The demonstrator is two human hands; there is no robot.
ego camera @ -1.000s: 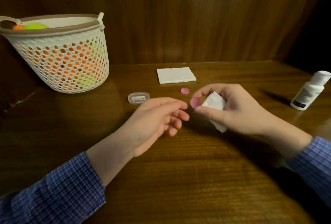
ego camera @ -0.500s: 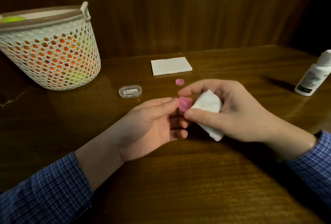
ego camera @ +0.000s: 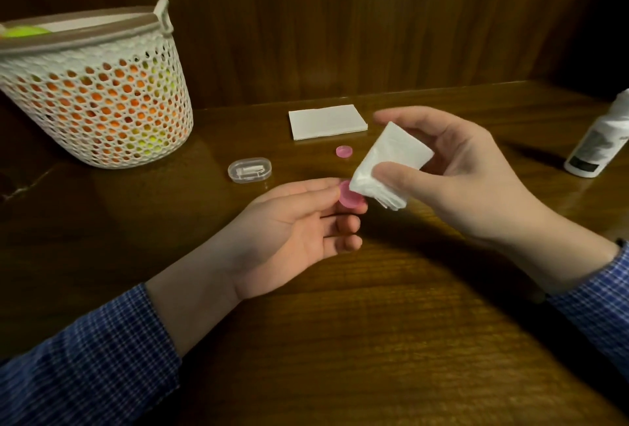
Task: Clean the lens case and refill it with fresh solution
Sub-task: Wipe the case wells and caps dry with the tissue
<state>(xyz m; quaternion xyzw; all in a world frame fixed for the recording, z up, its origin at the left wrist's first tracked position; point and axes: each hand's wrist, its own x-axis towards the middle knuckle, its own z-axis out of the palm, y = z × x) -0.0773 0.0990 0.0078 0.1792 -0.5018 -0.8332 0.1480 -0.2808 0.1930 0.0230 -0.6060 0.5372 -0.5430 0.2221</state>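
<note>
My left hand [ego camera: 292, 231] pinches a small round pink lens case part [ego camera: 350, 199] between thumb and fingertips, a little above the wooden table. My right hand [ego camera: 456, 177] grips a folded white tissue [ego camera: 388, 167] whose lower edge touches the pink part. A second pink round piece [ego camera: 344, 151] lies on the table behind them. The white solution bottle [ego camera: 602, 143] stands at the far right edge, partly cut off by the frame.
A clear oval plastic box [ego camera: 250, 170] lies left of centre. A stack of white tissues [ego camera: 326, 121] rests near the back wall. A white mesh basket [ego camera: 98, 99] with orange and green contents stands at the back left.
The pink part passed from my right hand's fingers into my left hand's pinch. My right hand lifted and turned the tissue more upright against it.
</note>
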